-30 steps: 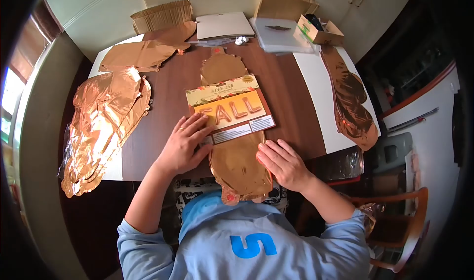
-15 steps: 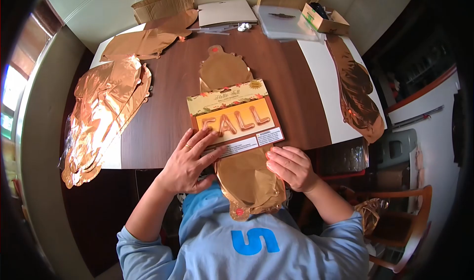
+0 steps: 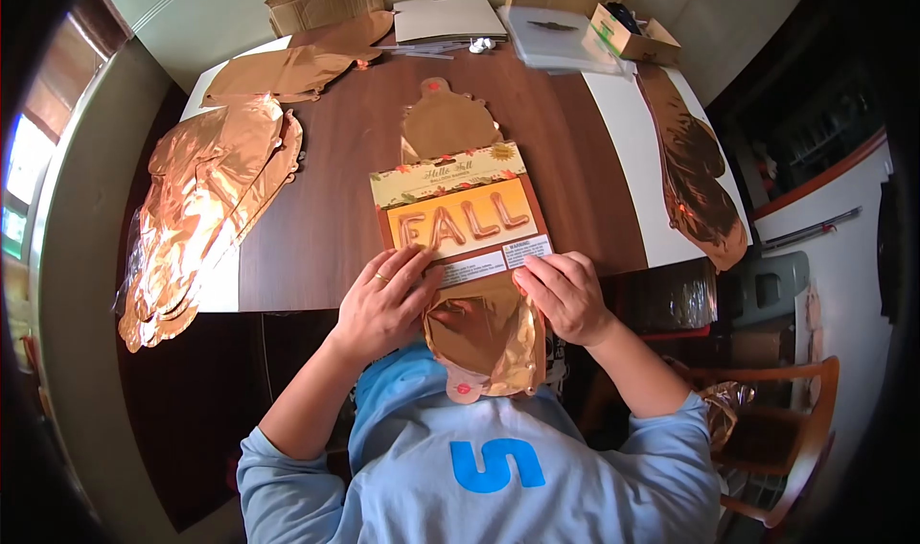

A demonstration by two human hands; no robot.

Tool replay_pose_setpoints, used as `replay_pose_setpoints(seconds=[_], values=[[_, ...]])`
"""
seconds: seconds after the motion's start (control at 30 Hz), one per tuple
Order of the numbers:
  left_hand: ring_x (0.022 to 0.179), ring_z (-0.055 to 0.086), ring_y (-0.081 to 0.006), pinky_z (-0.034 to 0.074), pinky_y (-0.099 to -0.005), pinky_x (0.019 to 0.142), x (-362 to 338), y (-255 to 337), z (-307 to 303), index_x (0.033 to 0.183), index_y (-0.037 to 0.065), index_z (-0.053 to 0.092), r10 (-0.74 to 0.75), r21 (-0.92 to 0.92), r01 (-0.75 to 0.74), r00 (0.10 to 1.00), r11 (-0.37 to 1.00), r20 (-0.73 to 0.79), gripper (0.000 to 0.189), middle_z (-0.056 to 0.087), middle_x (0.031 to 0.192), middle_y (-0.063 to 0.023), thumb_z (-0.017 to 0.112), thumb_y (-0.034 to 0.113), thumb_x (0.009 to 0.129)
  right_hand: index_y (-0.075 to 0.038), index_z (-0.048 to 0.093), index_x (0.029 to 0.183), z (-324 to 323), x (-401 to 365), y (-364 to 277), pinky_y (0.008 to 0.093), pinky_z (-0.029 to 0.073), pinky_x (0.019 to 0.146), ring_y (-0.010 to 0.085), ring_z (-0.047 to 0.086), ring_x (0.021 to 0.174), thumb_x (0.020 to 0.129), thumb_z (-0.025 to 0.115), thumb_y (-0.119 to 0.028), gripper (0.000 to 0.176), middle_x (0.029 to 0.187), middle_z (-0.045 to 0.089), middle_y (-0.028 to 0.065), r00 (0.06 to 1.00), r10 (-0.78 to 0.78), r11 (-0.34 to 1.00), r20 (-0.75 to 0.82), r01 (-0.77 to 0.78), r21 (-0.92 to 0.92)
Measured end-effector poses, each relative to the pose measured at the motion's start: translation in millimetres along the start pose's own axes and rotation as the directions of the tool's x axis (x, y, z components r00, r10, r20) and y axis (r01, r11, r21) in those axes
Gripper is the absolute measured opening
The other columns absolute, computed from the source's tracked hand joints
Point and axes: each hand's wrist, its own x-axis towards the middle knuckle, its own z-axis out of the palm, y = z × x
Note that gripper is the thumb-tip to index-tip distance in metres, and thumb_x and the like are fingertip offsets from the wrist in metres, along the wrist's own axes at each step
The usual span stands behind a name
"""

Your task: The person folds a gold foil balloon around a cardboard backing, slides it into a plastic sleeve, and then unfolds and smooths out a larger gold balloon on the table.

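Filling most of the view, a brown wooden table (image 3: 316,208) is spread with copper foil. A heap of flat foil balloons (image 3: 206,208) is draped over its left edge, and a long single balloon (image 3: 695,175) is laid along the white strip at its right. At the near edge, in the middle, the copper balloon (image 3: 484,328) is stretched out flat, its far end lying on the table and its near end hung over the edge against the person's blue shirt (image 3: 422,491). Across its middle is laid a printed card (image 3: 460,213) lettered FALL.

The left hand (image 3: 383,304) is spread flat, fingers apart, on the card's lower left corner. The right hand (image 3: 567,295) is set with fingers curled at the lower right corner, where card and foil meet. Whether the foil is pinched there or only pressed cannot be told from this angle. The two hands are placed apart, one at each side of the balloon. A ring (image 3: 380,277) is worn on the left hand.

The copper balloon is judged very light, thin and slick, easily creased and easily torn at its seams; the card is judged stiffer. The foil is best taken by its side edges with flat fingers, rather than by its narrow neck.
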Motion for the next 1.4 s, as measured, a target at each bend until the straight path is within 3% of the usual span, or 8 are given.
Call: replay_pose_setpoints(seconds=[0.4, 0.9, 1.2, 1.3, 1.4], values=[[0.123, 0.059, -0.0316, 0.046, -0.0465, 0.106, 5, -2, 3, 0.112, 0.006, 0.063, 0.054, -0.103, -0.06, 0.997, 0.993, -0.058, 0.036, 0.064, 0.125, -0.0131, 0.078, 0.016, 0.081, -0.003, 0.064, 0.104, 6, -2, -6, 0.0515, 0.045, 0.107, 0.0323, 0.061, 0.115, 0.09, 0.062, -0.012, 0.017, 0.113, 0.063, 0.0139, 0.995, 0.065, 0.977, -0.077, -0.048, 0.207], [0.121, 0.058, -0.0326, 0.046, -0.0479, 0.106, 13, -3, -7, 0.11, 0.007, 0.068, 0.056, -0.237, -0.062, 0.998, 0.969, -0.032, 0.033, 0.063, 0.12, -0.0129, 0.078, 0.013, 0.08, -0.007, 0.067, 0.099, 2, 1, -8, 0.0507, 0.041, 0.108, 0.0263, 0.063, 0.11, 0.086, 0.067, -0.01, 0.013, 0.112, 0.066, 0.0086, 0.993, 0.076, 0.983, -0.09, -0.06, 0.174], [0.123, 0.059, -0.0299, 0.041, -0.0492, 0.109, 11, -7, -5, 0.111, 0.011, 0.07, 0.058, -0.262, -0.065, 0.998, 0.963, -0.035, 0.036, 0.065, 0.121, -0.0101, 0.079, 0.013, 0.076, -0.008, 0.066, 0.097, -7, 8, -6, 0.0455, 0.048, 0.095, 0.0255, 0.064, 0.102, 0.081, 0.071, -0.01, 0.017, 0.105, 0.067, 0.0073, 0.993, 0.106, 0.97, -0.055, -0.091, 0.228], [0.123, 0.058, -0.029, 0.038, -0.0476, 0.112, 10, -7, -6, 0.109, 0.008, 0.07, 0.041, -0.201, -0.046, 0.999, 0.979, -0.032, 0.036, 0.066, 0.116, -0.0094, 0.077, 0.01, 0.074, -0.008, 0.064, 0.097, -5, 15, -5, 0.0427, 0.05, 0.085, 0.0268, 0.064, 0.095, 0.077, 0.072, -0.007, 0.021, 0.098, 0.066, 0.0078, 0.977, 0.21, 0.914, -0.033, -0.184, 0.361], [0.115, 0.062, -0.0302, 0.047, -0.0461, 0.104, 12, -9, -6, 0.111, 0.006, 0.068, -0.04, -0.347, 0.028, 0.999, 0.937, -0.027, 0.036, 0.068, 0.109, -0.0108, 0.076, 0.009, 0.077, -0.007, 0.062, 0.099, -6, 23, -5, 0.0403, 0.051, 0.078, 0.0279, 0.063, 0.088, 0.076, 0.074, -0.006, 0.026, 0.092, 0.063, 0.0086, 0.914, 0.402, 0.84, 0.05, -0.39, 0.378]])
